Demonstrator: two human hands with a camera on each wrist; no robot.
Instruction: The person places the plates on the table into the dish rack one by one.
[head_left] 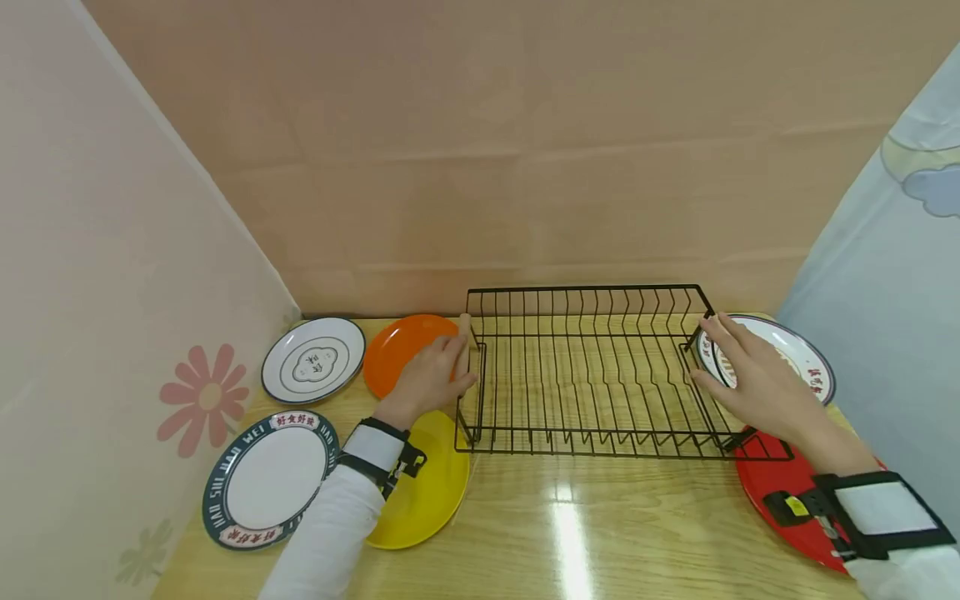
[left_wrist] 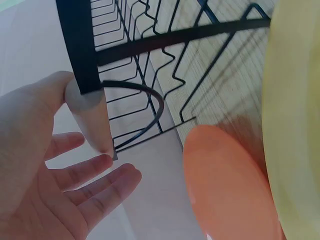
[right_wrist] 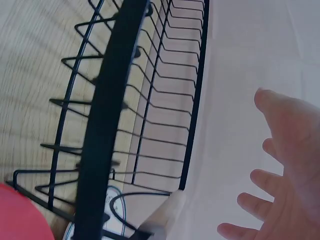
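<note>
A black wire dish rack [head_left: 585,289] stands empty in the middle of the wooden table [head_left: 600,533]. My left hand [head_left: 435,375] is at the rack's left end, over the orange plate [head_left: 397,346]. In the left wrist view its thumb presses against the rack's rim [left_wrist: 180,37] while the fingers [left_wrist: 100,185] stay straight and spread. My right hand [head_left: 750,375] is at the rack's right end. In the right wrist view its fingers [right_wrist: 285,165] are spread and the thumb lies by the rim bar [right_wrist: 110,100]. Neither hand curls round anything.
Left of the rack lie a white blue-rimmed plate [head_left: 313,360], a dark-rimmed plate [head_left: 270,479] and a yellow plate [head_left: 427,492]. On the right lie a patterned white plate [head_left: 802,358] and a red plate [head_left: 787,500]. Cloth walls close in on the left, back and right.
</note>
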